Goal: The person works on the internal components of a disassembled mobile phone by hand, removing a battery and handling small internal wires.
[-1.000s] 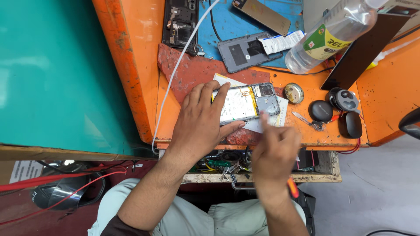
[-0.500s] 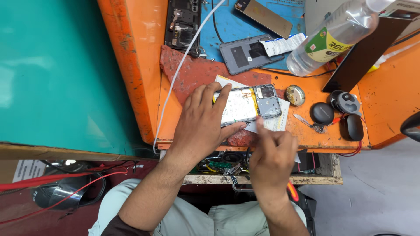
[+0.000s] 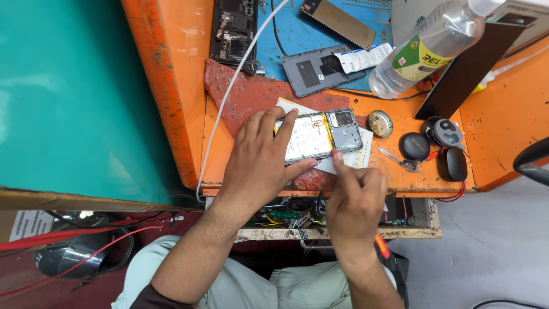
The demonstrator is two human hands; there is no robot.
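The left hand [image 3: 260, 163] lies flat on an opened phone [image 3: 320, 134], fingers spread over its left end and thumb pressed along its near edge, holding it down. The right hand [image 3: 354, 197] sits just in front of the phone. Its fingers are curled in and one fingertip [image 3: 334, 155] touches the phone's near edge. I cannot tell if it pinches something small.

The phone rests on white paper [image 3: 354, 157] on the orange bench [image 3: 503, 126].

A round metal disc [image 3: 380, 123] lies just to the right. Farther right sit black round cases [image 3: 414, 146]. Behind the phone are a grey back cover [image 3: 311, 71] and a clear plastic bottle [image 3: 426, 51] lying tilted. A white cable [image 3: 229, 97] runs down past the left hand.
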